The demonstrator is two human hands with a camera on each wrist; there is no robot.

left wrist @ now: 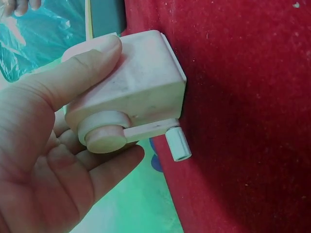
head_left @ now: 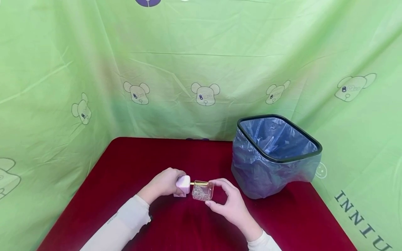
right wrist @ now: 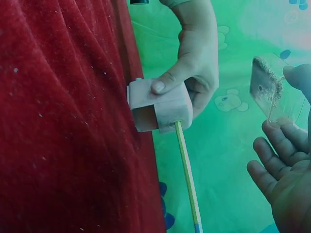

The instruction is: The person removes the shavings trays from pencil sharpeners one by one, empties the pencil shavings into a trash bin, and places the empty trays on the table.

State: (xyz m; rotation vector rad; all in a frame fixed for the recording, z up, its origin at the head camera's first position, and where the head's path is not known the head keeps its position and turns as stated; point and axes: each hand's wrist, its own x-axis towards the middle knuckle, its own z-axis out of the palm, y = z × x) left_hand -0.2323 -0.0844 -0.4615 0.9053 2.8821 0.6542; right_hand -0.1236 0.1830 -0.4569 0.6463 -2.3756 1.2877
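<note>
My left hand (head_left: 166, 183) grips a pale pink crank pencil sharpener (left wrist: 141, 73), its thumb across one face. The crank arm with its small white knob (left wrist: 178, 144) sticks out from one side. A yellow pencil (right wrist: 187, 174) juts from the sharpener's front, and a dark drawer opening (right wrist: 146, 119) shows beside it. My right hand (head_left: 230, 204) pinches a clear shavings drawer (head_left: 202, 193) between thumb and fingers. Grey-brown shavings (right wrist: 272, 80) lie inside this drawer, which is apart from the sharpener. In the head view the pencil passes behind the clear drawer.
A bin lined with a bluish plastic bag (head_left: 260, 177), with a black rim (head_left: 279, 160), stands at the table's right rear. Dark red cloth covers the table (head_left: 150, 150). Green printed curtains (head_left: 169, 115) hang around the back and sides.
</note>
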